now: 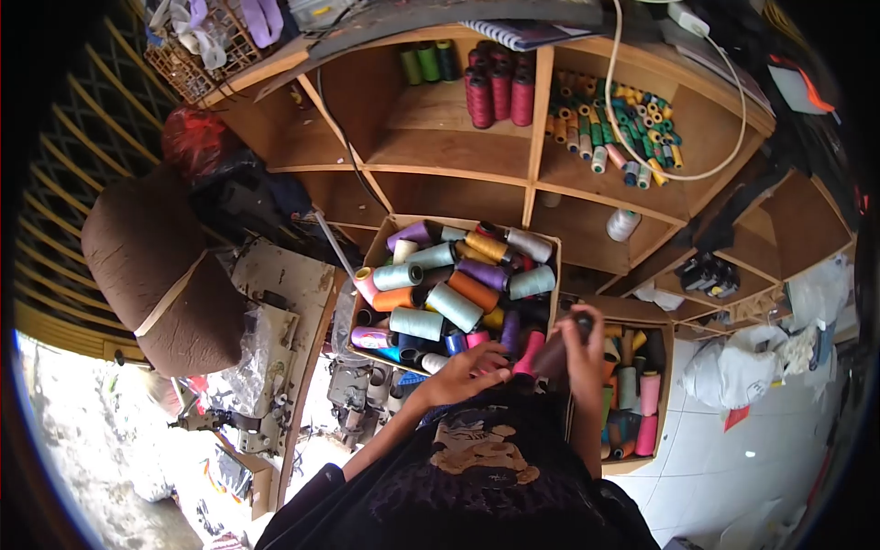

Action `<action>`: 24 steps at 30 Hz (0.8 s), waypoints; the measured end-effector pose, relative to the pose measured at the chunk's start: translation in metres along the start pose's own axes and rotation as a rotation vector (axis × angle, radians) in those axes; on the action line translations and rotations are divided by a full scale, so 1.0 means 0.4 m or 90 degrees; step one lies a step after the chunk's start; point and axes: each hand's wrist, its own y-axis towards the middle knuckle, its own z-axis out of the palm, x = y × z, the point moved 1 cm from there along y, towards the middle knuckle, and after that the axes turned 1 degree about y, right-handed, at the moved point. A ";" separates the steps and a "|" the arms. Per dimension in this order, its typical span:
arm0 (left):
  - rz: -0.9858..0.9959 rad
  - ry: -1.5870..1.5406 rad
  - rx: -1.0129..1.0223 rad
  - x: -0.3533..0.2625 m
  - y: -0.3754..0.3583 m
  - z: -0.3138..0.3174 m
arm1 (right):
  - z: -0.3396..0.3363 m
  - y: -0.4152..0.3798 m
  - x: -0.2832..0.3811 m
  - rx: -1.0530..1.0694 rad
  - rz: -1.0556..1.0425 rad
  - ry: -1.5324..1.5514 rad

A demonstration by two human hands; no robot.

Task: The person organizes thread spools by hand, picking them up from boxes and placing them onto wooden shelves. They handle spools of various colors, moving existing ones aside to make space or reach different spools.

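Observation:
In my right hand (585, 353) is a dark brown thread spool (553, 356), gripped near its upper end. My left hand (465, 374) is at the front edge of a cardboard box (365, 275), fingers apart, with nothing visible in it. Between the hands stands a bright pink spool (529, 352). Many spools fill the box, among them a light teal one (454, 307), an orange one (473, 290) and a purple one (483, 273). A second box (662, 403) of spools, with a pink spool (649, 394), lies right of my right hand.
Behind the boxes is a wooden shelf (449, 174) holding dark red spools (500, 96) and several small spools (632, 128). A sewing machine (266, 321) is at the left, beside a brown bundle (160, 266). White bags (747, 367) lie at the right.

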 end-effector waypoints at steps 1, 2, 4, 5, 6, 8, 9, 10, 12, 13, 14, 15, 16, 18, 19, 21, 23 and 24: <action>0.010 -0.001 -0.020 0.023 -0.005 -0.009 | -0.055 0.009 -0.010 -0.071 -0.030 -0.113; 0.019 -0.003 -0.042 0.037 -0.012 -0.020 | -0.118 0.016 -0.029 -0.141 -0.059 -0.225; -0.010 0.011 -0.044 0.043 -0.027 -0.040 | -0.237 0.005 -0.059 -0.148 -0.033 -0.398; -0.014 0.016 -0.052 0.057 -0.035 -0.049 | -0.300 -0.005 -0.096 -0.163 0.006 -0.498; -0.018 0.020 -0.058 0.073 -0.041 -0.057 | -0.364 -0.014 -0.135 -0.172 0.048 -0.598; -0.009 0.019 -0.078 0.088 -0.048 -0.070 | -0.478 -0.031 -0.282 -0.210 0.191 -0.823; -0.020 0.017 -0.088 0.086 -0.050 -0.076 | -0.500 -0.048 -0.323 -0.202 0.239 -0.882; -0.032 0.014 -0.102 0.087 -0.056 -0.082 | -0.515 -0.060 -0.356 -0.190 0.286 -0.940; -0.010 0.028 -0.123 0.108 -0.063 -0.097 | -0.542 -0.064 -0.403 -0.182 0.283 -1.005; -0.010 0.042 -0.130 0.111 -0.066 -0.108 | -0.550 -0.072 -0.410 -0.188 0.240 -1.012; -0.011 0.055 -0.135 0.113 -0.070 -0.116 | -0.556 -0.085 -0.421 -0.195 0.201 -1.017; -0.012 0.063 -0.150 0.114 -0.074 -0.120 | -0.566 -0.094 -0.434 -0.198 0.221 -1.010; -0.034 0.061 -0.149 0.116 -0.077 -0.125 | -0.568 -0.098 -0.427 -0.201 0.242 -1.004; -0.011 0.079 -0.157 0.123 -0.087 -0.136 | -0.555 -0.115 -0.403 -0.204 0.274 -0.970; -0.015 0.088 -0.158 0.117 -0.095 -0.143 | -0.549 -0.123 -0.393 -0.204 0.285 -0.944; -0.037 0.147 -0.164 0.132 -0.104 -0.163 | -0.534 -0.135 -0.376 -0.219 0.290 -0.913; -0.035 0.207 -0.181 0.138 -0.114 -0.177 | -0.506 -0.157 -0.368 -0.249 0.286 -0.901; -0.023 0.237 -0.190 0.149 -0.117 -0.187 | -0.498 -0.161 -0.378 -0.271 0.266 -0.906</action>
